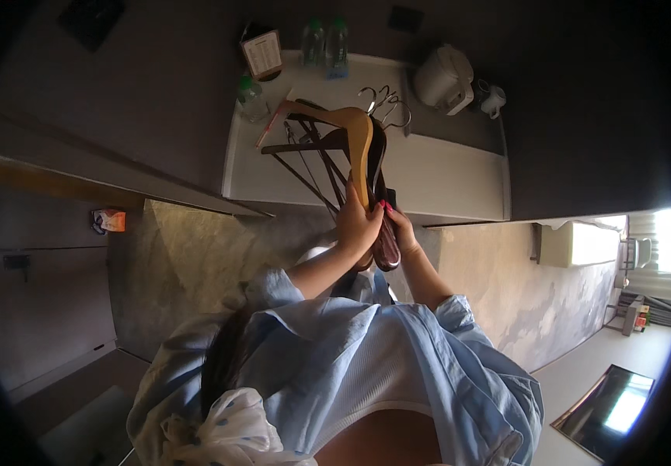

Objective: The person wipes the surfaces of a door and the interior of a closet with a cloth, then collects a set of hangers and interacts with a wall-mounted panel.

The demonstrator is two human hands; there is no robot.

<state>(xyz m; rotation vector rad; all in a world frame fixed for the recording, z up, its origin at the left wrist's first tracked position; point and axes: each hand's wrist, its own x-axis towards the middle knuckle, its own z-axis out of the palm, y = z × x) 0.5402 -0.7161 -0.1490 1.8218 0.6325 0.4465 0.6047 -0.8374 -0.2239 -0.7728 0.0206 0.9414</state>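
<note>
A bundle of wooden clothes hangers is held between my hands over the front of a white counter. A light wood hanger [360,137] lies on the near left side of several dark brown hangers [377,154], whose metal hooks [383,102] fan out towards the back. My left hand [358,224] grips the bundle around the light hanger's lower arm. On the other side, my right hand [402,230] closes on the dark hangers, its thumb near my left thumb. The rounded dark ends [388,256] stick out below my hands. Clip bars hang off to the left.
On the white counter [452,175] stand green-capped water bottles [337,49], another such bottle [252,100], a small sign [263,55] bearing writing, a white electric kettle [445,78] and white mugs [492,102]. A pencil-like stick lies by the hangers. Dark walls flank the counter; a bed [580,243] is far right.
</note>
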